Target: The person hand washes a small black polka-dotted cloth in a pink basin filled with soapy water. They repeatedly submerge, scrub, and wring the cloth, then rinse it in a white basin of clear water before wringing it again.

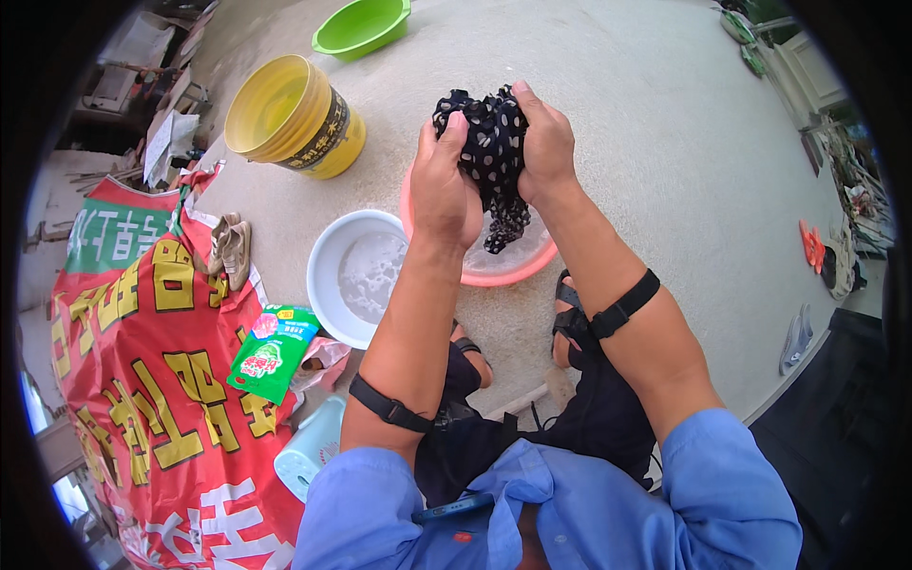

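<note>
Bunched between my two hands is a black cloth garment with white dots (496,153), its lower end hanging down in a twist. My left hand (445,178) grips its left side, thumb on top. On the other side my right hand (548,142) holds it with the thumb pointing up. Below the cloth stands a pink basin (509,276) with sudsy water, partly covered by my left hand and forearm. A white basin (324,285) holding cloudy, foamy water is beside it to the left, its right edge behind my left forearm.
A yellow bucket (331,142) and a green basin (370,32) stand farther off. At left, a green detergent pouch (274,353), a light blue plastic container (306,442) and shoes (231,249) lie by a red printed banner (206,349). Orange slippers (811,246) are at far right.
</note>
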{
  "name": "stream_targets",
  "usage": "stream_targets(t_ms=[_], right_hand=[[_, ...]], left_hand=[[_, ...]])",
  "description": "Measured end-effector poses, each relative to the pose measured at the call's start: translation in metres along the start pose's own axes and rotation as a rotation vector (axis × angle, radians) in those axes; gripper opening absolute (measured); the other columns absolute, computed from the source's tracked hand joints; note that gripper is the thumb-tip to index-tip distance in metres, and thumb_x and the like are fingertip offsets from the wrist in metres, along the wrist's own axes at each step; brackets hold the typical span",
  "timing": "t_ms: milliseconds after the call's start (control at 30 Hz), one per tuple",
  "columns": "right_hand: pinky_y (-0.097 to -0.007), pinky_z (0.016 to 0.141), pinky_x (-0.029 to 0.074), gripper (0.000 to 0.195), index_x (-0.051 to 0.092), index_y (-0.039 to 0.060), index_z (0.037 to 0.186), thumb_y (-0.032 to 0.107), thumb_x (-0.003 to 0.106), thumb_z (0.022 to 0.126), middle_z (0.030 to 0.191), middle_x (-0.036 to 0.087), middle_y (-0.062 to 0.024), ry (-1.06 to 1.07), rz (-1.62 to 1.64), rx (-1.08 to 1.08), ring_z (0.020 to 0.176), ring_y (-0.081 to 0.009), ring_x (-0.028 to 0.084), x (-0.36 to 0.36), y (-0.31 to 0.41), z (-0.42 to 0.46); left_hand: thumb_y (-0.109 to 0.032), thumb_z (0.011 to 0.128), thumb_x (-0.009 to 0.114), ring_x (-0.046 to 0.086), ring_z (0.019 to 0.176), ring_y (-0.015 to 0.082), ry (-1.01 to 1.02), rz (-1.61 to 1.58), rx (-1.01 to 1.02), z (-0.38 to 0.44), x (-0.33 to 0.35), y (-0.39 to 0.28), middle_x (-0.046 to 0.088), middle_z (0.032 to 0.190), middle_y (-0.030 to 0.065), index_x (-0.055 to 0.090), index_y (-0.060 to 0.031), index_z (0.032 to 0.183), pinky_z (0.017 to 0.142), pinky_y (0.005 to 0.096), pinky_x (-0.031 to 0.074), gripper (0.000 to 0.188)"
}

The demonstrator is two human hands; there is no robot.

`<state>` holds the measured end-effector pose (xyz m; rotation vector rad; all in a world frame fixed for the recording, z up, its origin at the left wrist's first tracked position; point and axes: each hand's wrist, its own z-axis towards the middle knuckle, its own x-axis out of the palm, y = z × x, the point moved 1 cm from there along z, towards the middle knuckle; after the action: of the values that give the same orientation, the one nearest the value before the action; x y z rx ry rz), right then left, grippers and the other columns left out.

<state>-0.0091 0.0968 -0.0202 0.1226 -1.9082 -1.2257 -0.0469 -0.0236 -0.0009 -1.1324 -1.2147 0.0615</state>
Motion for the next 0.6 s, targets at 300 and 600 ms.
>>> stream_targets(t_ms=[300, 600], right_hand=[[-0.0358, 0.08, 0.065, 0.036, 0.067, 0.0037, 0.108, 0.035, 0.051, 0.115, 0.1, 0.076, -0.0092, 0.111, 0.175, 0.031, 0.088, -0.0202, 0.076, 0.004, 0.006, -0.009], [-0.0267, 0.073, 0.055, 0.018, 0.068, 0.0027, 0.107, 0.021, 0.069, 0.106, 0.093, 0.071, -0.0019, -0.067, -0.52, -0.258, 0.081, -0.0074, 0.064, 0.013, 0.0, -0.019]], left_hand=[[-0.032, 0.116, 0.052, 0.066, 0.126, 0.022, -0.088, 0.041, -0.064, -0.005, -0.007, 0.01, 0.068, 0.14, 0.012, 0.059, -0.0018, 0.139, 0.108, 0.0407, 0.053, 0.039], [-0.005, 0.11, 0.059, 0.064, 0.107, 0.0132, -0.226, 0.625, 0.257, -0.009, 0.006, 0.025, 0.066, 0.122, 0.0082, 0.051, 0.002, 0.143, 0.094, 0.0286, 0.054, 0.035]])
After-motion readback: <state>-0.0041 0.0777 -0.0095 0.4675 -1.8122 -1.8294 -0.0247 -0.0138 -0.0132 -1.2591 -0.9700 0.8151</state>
